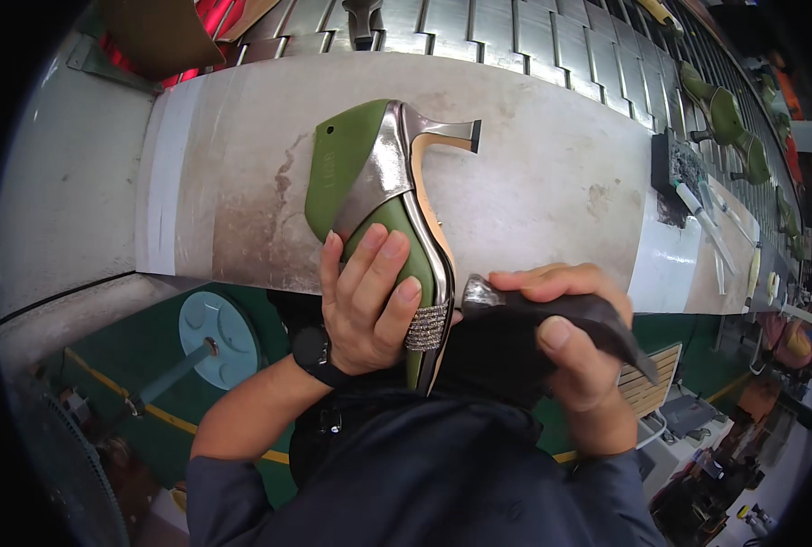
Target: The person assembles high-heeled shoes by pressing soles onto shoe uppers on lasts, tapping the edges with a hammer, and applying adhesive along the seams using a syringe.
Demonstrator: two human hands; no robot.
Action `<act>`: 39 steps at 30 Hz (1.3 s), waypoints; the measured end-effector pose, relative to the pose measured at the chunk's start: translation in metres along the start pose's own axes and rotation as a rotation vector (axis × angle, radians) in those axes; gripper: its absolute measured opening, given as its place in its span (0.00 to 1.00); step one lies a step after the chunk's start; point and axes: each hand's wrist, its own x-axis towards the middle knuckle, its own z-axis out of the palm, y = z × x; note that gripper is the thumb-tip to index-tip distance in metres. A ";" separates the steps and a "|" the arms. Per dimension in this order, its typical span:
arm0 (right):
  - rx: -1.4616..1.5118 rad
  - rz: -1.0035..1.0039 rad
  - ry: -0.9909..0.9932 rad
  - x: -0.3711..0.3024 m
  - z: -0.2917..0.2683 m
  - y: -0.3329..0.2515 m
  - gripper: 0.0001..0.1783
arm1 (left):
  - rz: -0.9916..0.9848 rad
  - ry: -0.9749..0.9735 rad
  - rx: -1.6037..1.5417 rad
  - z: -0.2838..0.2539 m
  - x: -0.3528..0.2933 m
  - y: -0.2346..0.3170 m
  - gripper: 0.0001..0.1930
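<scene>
A high-heeled shoe (390,164) in green and shiny pewter lies on its side, toe toward me, with a green last (344,150) filling its back opening. Its slim metallic heel (447,132) points right, and a glittering band (427,326) crosses near the toe. My left hand (365,301) is wrapped over the forepart, pressing fingers on the green upper. My right hand (584,319) grips a dark shoemaker's hammer (552,319). The hammer's worn, shiny face is beside the shoe's sole edge; whether they touch is unclear. The hammer's handle is hidden.
A pale workbench (534,182) lies ahead, with a metal slat conveyor (479,32) beyond it. On the right are a black box (678,173), several syringes (707,219) and more green shoes (723,114). A teal round stool (219,342) stands at lower left.
</scene>
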 end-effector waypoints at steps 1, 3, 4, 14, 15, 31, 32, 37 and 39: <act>-0.054 -0.026 -0.005 0.009 0.002 -0.006 0.16 | 0.000 0.006 0.010 0.000 -0.003 0.000 0.29; -0.242 -0.051 -0.158 0.028 0.001 -0.023 0.15 | -0.012 0.020 0.012 0.001 -0.003 0.000 0.28; -0.423 -0.085 -0.311 0.037 0.001 -0.029 0.15 | -0.008 0.024 0.012 0.001 -0.004 -0.001 0.26; -0.689 -0.311 -0.402 0.022 0.023 -0.027 0.15 | -0.074 0.012 -0.014 -0.004 0.001 0.005 0.20; -0.692 -0.311 -0.423 0.019 0.025 -0.025 0.15 | -0.071 0.013 -0.001 -0.004 0.000 0.004 0.20; -0.321 -0.015 -0.192 -0.026 0.010 -0.019 0.18 | -0.068 0.045 0.014 0.000 -0.001 0.002 0.18; -0.329 -0.082 -0.120 -0.019 0.014 -0.023 0.18 | -0.068 0.052 0.002 0.000 -0.001 0.003 0.18; -0.378 -0.002 -0.108 0.007 0.018 -0.022 0.18 | -0.084 0.046 0.006 0.005 -0.006 0.004 0.21; -0.383 0.053 -0.151 0.017 0.013 -0.028 0.18 | -0.069 0.036 0.009 0.004 -0.009 0.003 0.24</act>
